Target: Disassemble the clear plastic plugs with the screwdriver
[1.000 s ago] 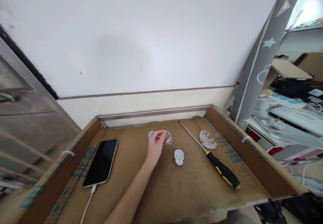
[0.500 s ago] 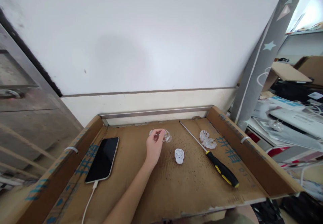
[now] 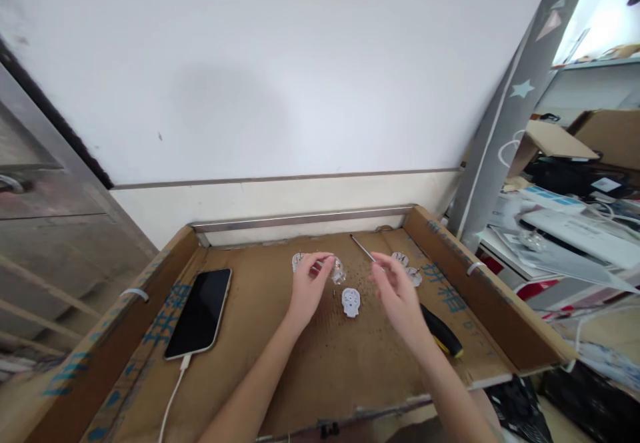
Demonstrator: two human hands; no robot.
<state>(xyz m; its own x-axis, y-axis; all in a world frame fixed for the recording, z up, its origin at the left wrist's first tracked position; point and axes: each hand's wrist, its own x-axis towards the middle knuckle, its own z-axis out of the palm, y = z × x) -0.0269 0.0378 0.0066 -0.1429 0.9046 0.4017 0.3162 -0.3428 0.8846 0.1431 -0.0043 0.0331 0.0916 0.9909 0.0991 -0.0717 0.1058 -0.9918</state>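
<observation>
My left hand is closed in a pinch on a clear plastic piece that shows beyond its fingertips. Just behind those fingers lies another clear part, partly covered. A white plastic piece with holes rests in front, a tiny metal pin beside it. My right hand is over the screwdriver, thumb and fingers apart. It hides the middle of the tool; the metal shaft and black-and-yellow handle stick out on either side. Past the right fingers sit more clear parts, partly hidden.
A cardboard tray with raised sides forms the work surface. On its left lies a phone with a white cable. A white wall rises behind. At right, papers and boxes crowd a shelf.
My right hand has come into view and reached over the screwdriver. The left hand remains at the clear parts, with one now showing more to the right of its fingertips. The view has shifted slightly.
</observation>
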